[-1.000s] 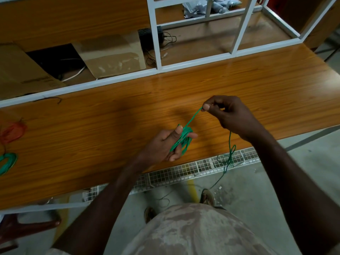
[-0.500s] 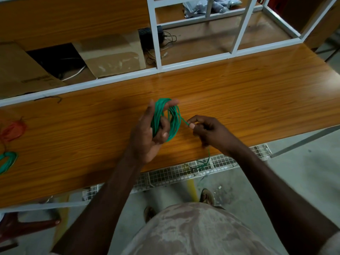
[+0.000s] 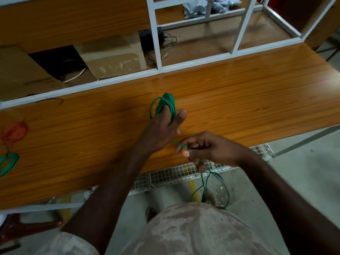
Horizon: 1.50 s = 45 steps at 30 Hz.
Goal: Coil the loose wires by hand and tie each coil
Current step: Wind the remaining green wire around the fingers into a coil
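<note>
My left hand holds a coil of green wire wound round its fingers, above the middle of the wooden table. From the coil a loose strand runs down to my right hand, which pinches it near the table's front edge. The free tail hangs below that hand toward the floor. At the far left of the table lie a finished green coil and a red coil.
A white metal frame stands along the back of the table, with cardboard boxes and a black adapter behind it. A wire mesh tray runs under the front edge. A chair sits at lower left.
My left hand turned over and rose slightly, so the coil now sits at its far side. My right hand dropped toward the front edge, drawing the strand with it.
</note>
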Motion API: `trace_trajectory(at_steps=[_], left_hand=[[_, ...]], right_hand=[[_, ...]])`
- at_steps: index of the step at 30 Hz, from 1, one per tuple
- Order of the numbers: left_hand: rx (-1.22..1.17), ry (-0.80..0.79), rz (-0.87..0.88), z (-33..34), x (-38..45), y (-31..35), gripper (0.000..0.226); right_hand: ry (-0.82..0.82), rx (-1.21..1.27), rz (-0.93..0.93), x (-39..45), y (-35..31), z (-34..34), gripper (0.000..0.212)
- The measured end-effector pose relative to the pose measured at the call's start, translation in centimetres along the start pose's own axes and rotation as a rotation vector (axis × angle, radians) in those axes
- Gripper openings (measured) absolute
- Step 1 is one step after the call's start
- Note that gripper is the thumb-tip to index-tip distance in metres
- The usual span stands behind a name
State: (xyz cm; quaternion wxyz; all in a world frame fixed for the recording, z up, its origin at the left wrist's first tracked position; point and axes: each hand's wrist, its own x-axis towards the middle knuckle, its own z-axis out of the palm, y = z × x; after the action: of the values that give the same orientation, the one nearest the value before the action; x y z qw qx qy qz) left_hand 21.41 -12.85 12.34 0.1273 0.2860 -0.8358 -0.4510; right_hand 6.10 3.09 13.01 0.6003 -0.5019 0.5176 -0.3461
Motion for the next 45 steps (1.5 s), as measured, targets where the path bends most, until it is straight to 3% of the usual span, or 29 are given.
trace_trajectory(at_steps=[2,5,8,10,12,18,23,27,32,38,41,45], left_hand=[[0.1,-0.033,-0.026,0.2,-0.2,-1.1,0.079],[0.099,-0.136,0.005,0.4,-1.2,-1.1,0.076],[-0.075,-0.225,-0.008,1.4,-2.3,-0.6,0.074],[-0.23,-0.253,-0.032,2.0,-2.6,0.1,0.059],[-0.351,-0.24,-0.037,2.2,-3.0,1.0,0.066],[-0.673,-0.082,-0.067,1.1,-3.9,1.9,0.065],[-0.856,-0.015,-0.042,-1.0,-3.7,2.1,0.061],[-0.91,0.051,-0.06,-2.4,-3.2,2.3,0.062],[-0.959,0.105,-0.063,-3.2,-2.9,2.2,0.061],[-0.973,0.153,-0.074,-3.5,-2.9,2.5,0.061],[-0.99,0.171,-0.059,-3.7,-2.7,2.3,0.061],[-0.985,0.159,-0.052,-3.7,-2.6,2.3,0.062]], right_hand=[[0.074,-0.026,-0.016,-0.7,-0.7,-1.3,0.016],[0.31,-0.135,-0.096,-1.5,-1.2,-3.7,0.02],[0.42,-0.223,-0.144,-1.2,-1.3,-5.3,0.026],[0.45,-0.264,-0.184,-0.6,-1.5,-5.7,0.025],[0.48,-0.279,-0.224,0.2,-1.5,-5.9,0.021],[0.382,-0.203,-0.226,2.0,0.8,-5.7,0.017],[0.297,-0.123,-0.075,2.0,3.7,-4.8,0.02],[0.29,-0.119,-0.024,1.8,4.9,-4.0,0.024],[0.395,-0.035,0.046,1.3,6.2,-4.1,0.031],[0.37,-0.128,0.107,-0.1,7.6,-4.6,0.036],[0.168,-0.218,0.136,-0.7,7.8,-4.7,0.038],[-0.432,-0.254,0.306,-1.8,6.2,-4.2,0.037]])
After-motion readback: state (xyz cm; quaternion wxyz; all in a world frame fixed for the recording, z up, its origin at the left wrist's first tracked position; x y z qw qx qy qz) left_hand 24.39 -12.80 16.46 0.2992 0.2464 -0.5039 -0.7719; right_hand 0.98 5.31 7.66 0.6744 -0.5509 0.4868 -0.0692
